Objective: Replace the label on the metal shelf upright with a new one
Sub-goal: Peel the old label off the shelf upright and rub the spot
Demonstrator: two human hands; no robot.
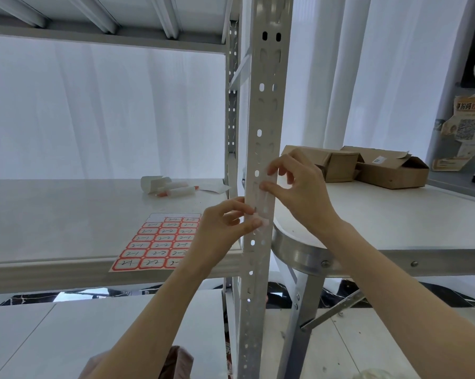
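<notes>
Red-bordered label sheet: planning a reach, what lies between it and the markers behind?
Bare white shelf board separates the label sheet from the markers, head view.

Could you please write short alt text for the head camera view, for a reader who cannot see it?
Two bare hands work a pale label strip on a perforated grey metal shelf upright: the right hand pinches its upper part, the left hand its lower end. A red-bordered sheet of handwritten sticker labels lies on the white shelf board to the left; brown cardboard boxes sit behind right.
</notes>
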